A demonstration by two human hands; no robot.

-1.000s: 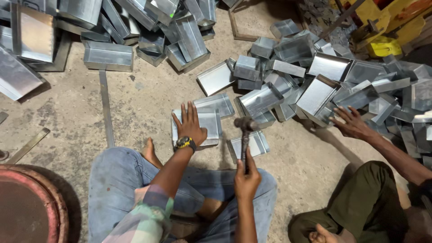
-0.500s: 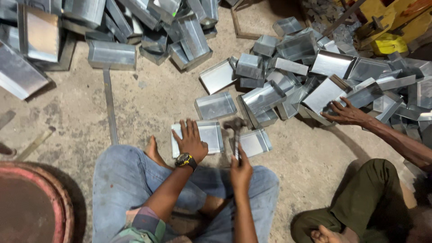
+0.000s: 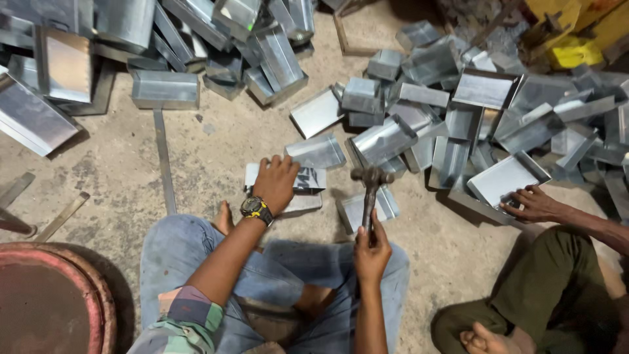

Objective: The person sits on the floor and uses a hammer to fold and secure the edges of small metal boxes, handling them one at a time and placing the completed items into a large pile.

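We see our left hand pressed palm-down, fingers spread, on a flat folded sheet-metal tray lying on the rough concrete floor. Just right of that tray, our right hand is closed round a hammer, its dark head raised. Shiny, creased galvanised boxes are piled beyond the tray. Well right of it, a co-worker's hand rests on another tray. A yellow container sits far beyond.
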